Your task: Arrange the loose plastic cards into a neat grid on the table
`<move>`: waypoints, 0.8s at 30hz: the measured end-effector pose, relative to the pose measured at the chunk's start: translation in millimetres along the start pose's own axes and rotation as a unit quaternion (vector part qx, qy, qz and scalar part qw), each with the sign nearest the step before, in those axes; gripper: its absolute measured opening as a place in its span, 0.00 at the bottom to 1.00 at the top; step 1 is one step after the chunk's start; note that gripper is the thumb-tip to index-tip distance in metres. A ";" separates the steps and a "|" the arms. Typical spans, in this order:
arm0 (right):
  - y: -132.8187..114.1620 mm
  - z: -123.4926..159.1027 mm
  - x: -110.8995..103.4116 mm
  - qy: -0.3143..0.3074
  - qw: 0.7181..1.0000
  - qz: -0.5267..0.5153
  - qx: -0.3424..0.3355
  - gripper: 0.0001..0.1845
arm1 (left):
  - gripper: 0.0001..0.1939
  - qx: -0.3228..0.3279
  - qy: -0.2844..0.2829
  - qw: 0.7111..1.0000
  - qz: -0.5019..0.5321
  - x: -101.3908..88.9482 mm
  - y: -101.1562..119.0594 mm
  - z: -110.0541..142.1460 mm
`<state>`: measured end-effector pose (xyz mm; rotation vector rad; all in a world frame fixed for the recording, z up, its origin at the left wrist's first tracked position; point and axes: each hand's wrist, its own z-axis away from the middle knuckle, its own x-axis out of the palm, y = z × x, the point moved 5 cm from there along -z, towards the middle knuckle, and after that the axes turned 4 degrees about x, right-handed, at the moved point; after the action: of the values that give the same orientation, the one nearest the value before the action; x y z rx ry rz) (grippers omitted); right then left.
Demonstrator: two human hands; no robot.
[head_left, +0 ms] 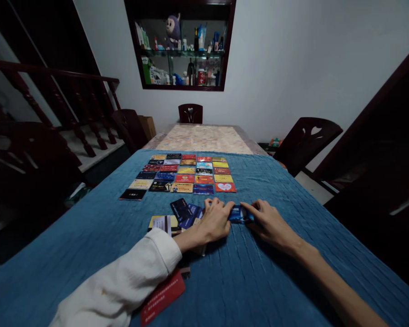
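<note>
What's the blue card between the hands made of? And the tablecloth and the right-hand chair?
Blue card: probably plastic or coated paper; it looks flat and smooth.
Tablecloth: fabric, dull rather than shiny; it wrinkles softly.
Right-hand chair: likely dark wood, perhaps varnished; its back has cut-out shapes, but wood-look plastic is possible.

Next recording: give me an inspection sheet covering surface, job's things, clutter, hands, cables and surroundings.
Surface: creased blue cloth; patterned tabletop beyond it.
Job's things: blue card, partly covered; rows of cards farther away.
Clutter: loose cards, overlapping; red card nearest the camera.
Hands: left hand and right hand at opposite ends of the blue card, fingers touching it.
Cables: nothing seen.
Surroundings: chairs, wall shelf, railing.
</note>
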<state>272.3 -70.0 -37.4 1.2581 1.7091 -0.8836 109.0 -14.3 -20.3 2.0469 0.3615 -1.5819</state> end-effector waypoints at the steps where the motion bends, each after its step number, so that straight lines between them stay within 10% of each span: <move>1: 0.0 -0.1 0.0 0.000 1.000 0.004 -0.002 0.39 | 0.24 0.000 0.002 1.000 0.001 0.9 -0.6 -0.1; 24: -2.8 -16.3 -22.1 0.032 0.996 0.063 -0.049 0.26 | 0.22 -0.008 0.015 0.999 -0.042 -26.9 3.3 -1.8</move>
<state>269.9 -65.0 -10.3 1.3237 1.6814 -0.6840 104.6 -13.2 6.5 2.0702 0.4759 -1.5944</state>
